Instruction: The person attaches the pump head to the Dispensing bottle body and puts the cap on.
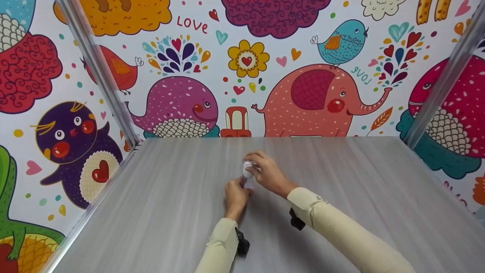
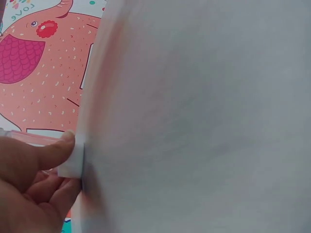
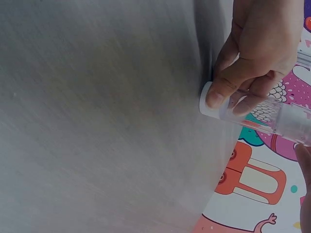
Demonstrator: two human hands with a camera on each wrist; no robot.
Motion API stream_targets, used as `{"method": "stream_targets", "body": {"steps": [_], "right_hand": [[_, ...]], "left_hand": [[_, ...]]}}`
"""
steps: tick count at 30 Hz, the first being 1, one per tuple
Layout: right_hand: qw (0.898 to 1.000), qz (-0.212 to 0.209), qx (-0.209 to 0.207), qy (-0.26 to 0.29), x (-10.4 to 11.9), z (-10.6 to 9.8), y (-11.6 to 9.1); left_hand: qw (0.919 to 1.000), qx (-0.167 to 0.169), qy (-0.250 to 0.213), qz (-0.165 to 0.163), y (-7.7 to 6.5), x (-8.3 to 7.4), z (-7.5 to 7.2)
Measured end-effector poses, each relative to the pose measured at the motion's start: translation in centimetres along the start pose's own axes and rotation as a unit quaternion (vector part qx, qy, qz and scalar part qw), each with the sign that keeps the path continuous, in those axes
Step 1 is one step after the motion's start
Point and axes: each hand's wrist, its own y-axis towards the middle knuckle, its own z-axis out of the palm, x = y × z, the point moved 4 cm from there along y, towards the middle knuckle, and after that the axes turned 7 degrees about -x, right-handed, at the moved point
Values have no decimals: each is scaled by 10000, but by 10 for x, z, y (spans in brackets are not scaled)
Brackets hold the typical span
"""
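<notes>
A slim, clear tube-shaped container (image 1: 247, 172) with whitish ends stands upright on the table between the two hands. Low down, the left hand (image 1: 235, 195) grips it; in the left wrist view thumb and fingers pinch its white base (image 2: 72, 165) right at the tabletop. Higher up, the right hand (image 1: 271, 175) pinches the whitish upper part between thumb and fingers. From the right wrist camera, the see-through middle of the container (image 3: 265, 111) shows past the left hand (image 3: 267, 51), while only some right-hand fingers (image 3: 305, 170) appear at the edge.
The grey wood-grain table (image 1: 159, 212) spreads around both arms. Behind it rises a wall (image 1: 280, 49) printed with cartoon animals. Metal posts (image 1: 102, 72) stand at the back corners. Each sleeved wrist carries a black camera (image 1: 242, 242).
</notes>
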Motion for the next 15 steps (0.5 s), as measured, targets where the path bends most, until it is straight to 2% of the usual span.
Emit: {"method": "stream_targets", "body": {"steps": [8,15], "right_hand": [[9999,129,24,46,-4,3,-1],[9985,545,95,53,-7,7,-7]], "left_hand": [[9999,-60,-26,107,0,-2,0],[9999,-61,25,82,-1,-2,-1]]}}
